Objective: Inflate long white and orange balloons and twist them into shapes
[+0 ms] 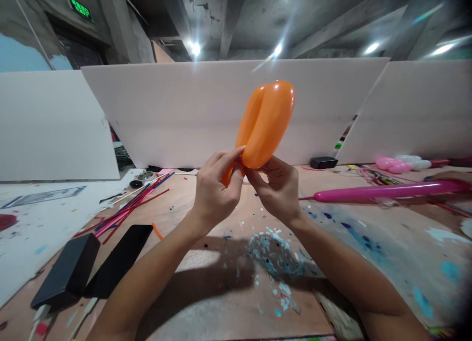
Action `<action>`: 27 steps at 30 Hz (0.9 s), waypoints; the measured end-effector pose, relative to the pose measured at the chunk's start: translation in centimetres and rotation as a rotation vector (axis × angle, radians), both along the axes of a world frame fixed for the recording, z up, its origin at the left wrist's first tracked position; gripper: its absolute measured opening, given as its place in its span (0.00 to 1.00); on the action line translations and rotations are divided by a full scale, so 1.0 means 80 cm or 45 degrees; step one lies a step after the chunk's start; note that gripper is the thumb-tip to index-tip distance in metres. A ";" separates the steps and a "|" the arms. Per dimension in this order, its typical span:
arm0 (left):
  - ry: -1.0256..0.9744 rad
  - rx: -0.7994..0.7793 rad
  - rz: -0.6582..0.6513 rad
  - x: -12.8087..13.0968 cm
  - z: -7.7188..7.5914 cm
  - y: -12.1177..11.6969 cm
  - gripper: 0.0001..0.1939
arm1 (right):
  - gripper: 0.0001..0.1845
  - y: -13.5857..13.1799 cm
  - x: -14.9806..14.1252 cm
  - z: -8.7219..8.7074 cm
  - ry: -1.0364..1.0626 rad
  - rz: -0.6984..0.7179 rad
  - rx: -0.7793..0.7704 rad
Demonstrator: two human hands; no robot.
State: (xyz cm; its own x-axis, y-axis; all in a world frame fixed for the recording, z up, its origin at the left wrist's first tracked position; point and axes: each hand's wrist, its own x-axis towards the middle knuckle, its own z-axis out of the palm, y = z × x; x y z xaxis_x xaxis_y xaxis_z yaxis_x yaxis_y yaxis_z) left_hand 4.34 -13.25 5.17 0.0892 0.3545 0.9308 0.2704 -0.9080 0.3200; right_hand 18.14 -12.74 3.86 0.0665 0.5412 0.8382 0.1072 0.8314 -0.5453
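Note:
Raised above the middle of the table, an orange modelling balloon [266,122] is bent into upright loops that lie side by side. My left hand [219,188] pinches its lower end, thumb and forefinger pressed together, with a bit of orange showing between the fingers. On the other side, my right hand [276,188] grips the balloon's base from below, its fingers curled and partly hidden behind it. The exact spot where the loops meet is covered by my fingers.
Uninflated balloons [127,208], a black phone [120,260] and a dark power bank [66,269] lie at left. A long magenta balloon [383,189], near another person's hand [452,176], lies at right. White boards [184,115] stand behind; a black box [323,162] sits before them.

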 end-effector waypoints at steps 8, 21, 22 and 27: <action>-0.080 -0.331 -0.175 0.002 0.003 0.004 0.20 | 0.05 -0.017 -0.005 0.000 -0.395 -0.431 0.379; 0.179 -0.360 -0.138 -0.019 0.010 0.024 0.11 | 0.04 -0.001 0.021 0.009 -0.781 -1.021 0.828; 0.172 -0.363 -0.142 -0.019 0.010 0.024 0.12 | 0.04 -0.001 0.022 0.010 -0.804 -1.011 0.811; 0.180 -0.305 -0.147 -0.017 0.008 0.017 0.12 | 0.04 -0.008 0.024 0.020 -0.792 -1.013 0.782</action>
State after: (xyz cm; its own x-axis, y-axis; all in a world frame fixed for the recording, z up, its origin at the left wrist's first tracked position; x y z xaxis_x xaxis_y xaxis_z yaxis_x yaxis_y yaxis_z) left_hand 2.98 -11.86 5.77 0.2647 0.5428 0.7971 0.2273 -0.8384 0.4954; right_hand 20.08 -13.36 5.45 -0.3085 0.0268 0.9508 0.8192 0.5155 0.2513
